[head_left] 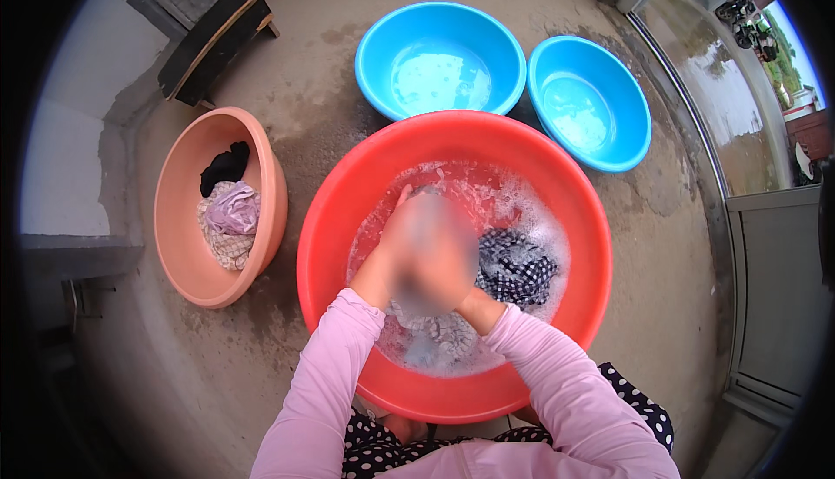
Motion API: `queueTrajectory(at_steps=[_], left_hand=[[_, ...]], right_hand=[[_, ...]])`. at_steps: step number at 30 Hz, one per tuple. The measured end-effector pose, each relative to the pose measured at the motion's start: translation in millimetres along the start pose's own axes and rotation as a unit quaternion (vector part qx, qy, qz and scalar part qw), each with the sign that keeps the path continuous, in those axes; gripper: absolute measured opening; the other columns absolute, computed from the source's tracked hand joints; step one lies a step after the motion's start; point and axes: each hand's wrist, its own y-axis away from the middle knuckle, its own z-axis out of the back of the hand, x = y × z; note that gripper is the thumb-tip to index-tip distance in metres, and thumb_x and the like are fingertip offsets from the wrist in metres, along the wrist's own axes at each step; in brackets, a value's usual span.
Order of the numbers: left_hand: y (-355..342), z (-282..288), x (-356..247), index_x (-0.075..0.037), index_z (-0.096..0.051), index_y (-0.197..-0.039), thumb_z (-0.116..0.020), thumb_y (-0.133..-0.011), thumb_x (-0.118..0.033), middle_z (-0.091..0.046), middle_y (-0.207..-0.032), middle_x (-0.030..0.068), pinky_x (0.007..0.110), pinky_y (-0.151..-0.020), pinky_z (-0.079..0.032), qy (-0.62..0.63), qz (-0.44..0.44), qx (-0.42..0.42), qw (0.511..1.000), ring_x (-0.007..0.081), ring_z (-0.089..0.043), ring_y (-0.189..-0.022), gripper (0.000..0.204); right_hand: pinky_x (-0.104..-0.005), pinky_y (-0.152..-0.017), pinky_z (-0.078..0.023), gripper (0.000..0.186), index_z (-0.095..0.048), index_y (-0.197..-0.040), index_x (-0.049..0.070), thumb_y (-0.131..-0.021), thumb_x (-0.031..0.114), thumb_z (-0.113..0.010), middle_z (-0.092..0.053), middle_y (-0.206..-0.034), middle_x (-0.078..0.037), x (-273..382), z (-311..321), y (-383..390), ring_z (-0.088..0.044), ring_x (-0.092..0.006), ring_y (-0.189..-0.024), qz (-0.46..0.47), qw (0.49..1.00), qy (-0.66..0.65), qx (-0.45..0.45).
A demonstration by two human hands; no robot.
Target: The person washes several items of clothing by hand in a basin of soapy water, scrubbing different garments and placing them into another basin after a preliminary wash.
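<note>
Both my hands are together over the soapy water of a red basin [339, 218]. My left hand [397, 240] and my right hand [448, 266] press against each other, and a blur covers their fingers, so what lies between them cannot be made out. Just below my hands, a pale, wet cloth [448, 333] lies in the suds. To the right of my right hand, a dark blue and white checked cloth [515, 270] is bunched up, partly under foam. White suds [550, 227] float along the basin's right side.
At the left, a peach basin [174, 227] holds a black cloth [224, 168], a lilac cloth [235, 209] and a pale patterned cloth [228, 248]. Two blue basins [370, 61] [639, 122] stand behind the red one. A dark bench [213, 44] is at the far left, a glass door [709, 87] at the right.
</note>
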Motion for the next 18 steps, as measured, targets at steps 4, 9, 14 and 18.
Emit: queueTrajectory(at_steps=[4,9,14,18], left_hand=[[-7,49,-3,-0.014,-0.059,-0.110,-0.063,-0.087,-0.028,-0.063,-0.093,0.0075,0.035,-0.075,-0.052,0.070,0.104,0.028,0.992,0.0170,-0.061,-0.082,0.027],[30,16,21,-0.011,-0.059,-0.108,-0.062,-0.086,-0.020,-0.063,-0.088,0.0063,0.032,-0.071,-0.052,0.040,0.040,0.009,0.998,0.0180,-0.061,-0.078,0.025],[74,-6,-28,-0.015,-0.048,-0.129,-0.067,-0.080,-0.027,-0.045,-0.126,0.0203,0.043,-0.099,-0.039,-0.499,-0.231,0.009,0.835,0.0349,-0.047,-0.116,0.054],[60,15,-40,-0.025,-0.031,-0.145,-0.071,-0.074,-0.026,-0.031,-0.139,0.0224,0.049,-0.103,-0.035,-0.752,-0.182,-0.071,0.629,0.0439,-0.036,-0.124,0.081]], right_hand=[[-0.0485,-0.074,-0.050,0.028,-0.062,-0.098,0.011,-0.087,0.037,-0.058,-0.067,-0.083,-0.022,109,41,11,-0.066,-0.0380,-0.079,-0.048,0.997,-0.001,0.057],[-0.0483,-0.070,-0.052,0.040,-0.067,-0.098,0.010,-0.093,0.042,-0.045,-0.067,-0.079,-0.022,55,42,-14,-0.066,-0.0398,-0.078,-0.070,0.992,0.101,0.032],[-0.0585,-0.087,-0.042,0.048,-0.061,-0.110,0.003,-0.095,0.044,-0.041,-0.062,-0.107,-0.027,23,71,-60,-0.060,-0.0425,-0.102,-0.328,0.943,0.054,0.012],[-0.0649,-0.089,-0.035,0.052,-0.045,-0.124,0.001,-0.092,0.042,-0.049,-0.049,-0.124,-0.026,6,48,-20,-0.051,-0.0434,-0.116,-0.075,0.970,0.213,0.085]])
